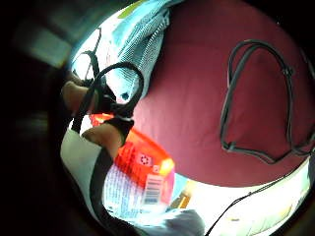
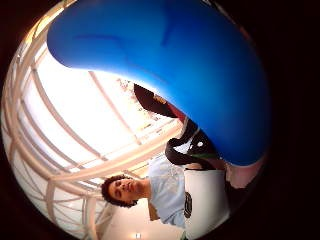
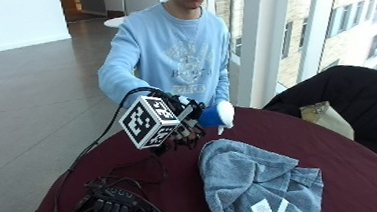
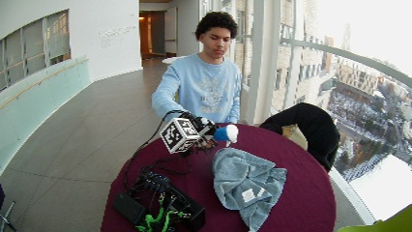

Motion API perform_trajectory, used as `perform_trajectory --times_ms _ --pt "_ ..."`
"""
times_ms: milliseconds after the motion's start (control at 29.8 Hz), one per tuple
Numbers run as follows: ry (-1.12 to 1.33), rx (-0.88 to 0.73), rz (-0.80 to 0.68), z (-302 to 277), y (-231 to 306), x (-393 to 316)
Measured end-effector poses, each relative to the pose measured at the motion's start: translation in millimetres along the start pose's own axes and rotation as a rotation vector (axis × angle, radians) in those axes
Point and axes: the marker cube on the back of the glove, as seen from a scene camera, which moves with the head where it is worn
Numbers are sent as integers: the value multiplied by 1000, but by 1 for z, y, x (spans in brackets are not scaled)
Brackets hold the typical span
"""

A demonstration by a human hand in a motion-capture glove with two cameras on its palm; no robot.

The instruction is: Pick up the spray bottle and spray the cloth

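In the outside view my gloved right hand (image 3: 182, 125) grips the spray bottle (image 3: 216, 115) and holds it in the air over the maroon table (image 3: 360, 169). The bottle's blue and white head points toward the grey-blue cloth (image 3: 254, 181), which lies crumpled on the table just beyond and below it. The thumb side palm view is largely filled by the blue spray head (image 2: 190, 65). The little finger side palm view shows the bottle's orange label (image 1: 145, 169) with a barcode under my fingers, the cloth (image 1: 140, 39) and the table (image 1: 197, 98).
A tangle of black cables and a power strip (image 3: 115, 206) lies on the table's near left part. A black cable loop (image 1: 256, 98) rests on the tabletop. A black jacket hangs over a chair (image 3: 341, 95) on the far side of the table.
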Motion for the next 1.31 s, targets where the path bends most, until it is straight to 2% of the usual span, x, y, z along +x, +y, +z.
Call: perform_trajectory --times_ms 939,1073,1308 --pt "13 -21 13 11 -1 -4" --pt "7 4 -47 19 2 -16" --pt "-18 129 -273 48 2 -57"
